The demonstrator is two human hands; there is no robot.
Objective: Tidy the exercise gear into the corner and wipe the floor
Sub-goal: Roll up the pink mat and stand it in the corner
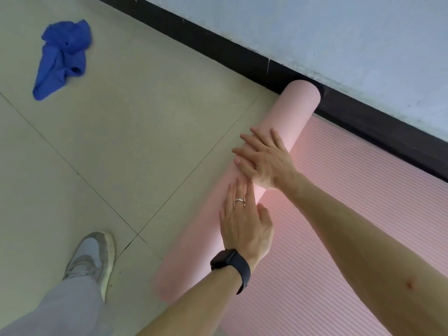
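Rolling the mat (pixel 363 214) — left hand (pixel 244 226) and right hand (pixel 264 161) flat, fingers spread on the roll (pixel 300 103), gripping nothing. Next: keep even pressure. Cloth (pixel 63 57) waits on floor (pixel 121 141).

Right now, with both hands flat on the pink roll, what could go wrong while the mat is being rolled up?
1. The left hand and right hand sit close together mid-roll, so the free ends may roll unevenly and skew.
2. The roll's far end touches the black baseboard; it could rub or jam there.
3. The blue cloth lies loose on the floor tiles, a possible slip near the shoe.
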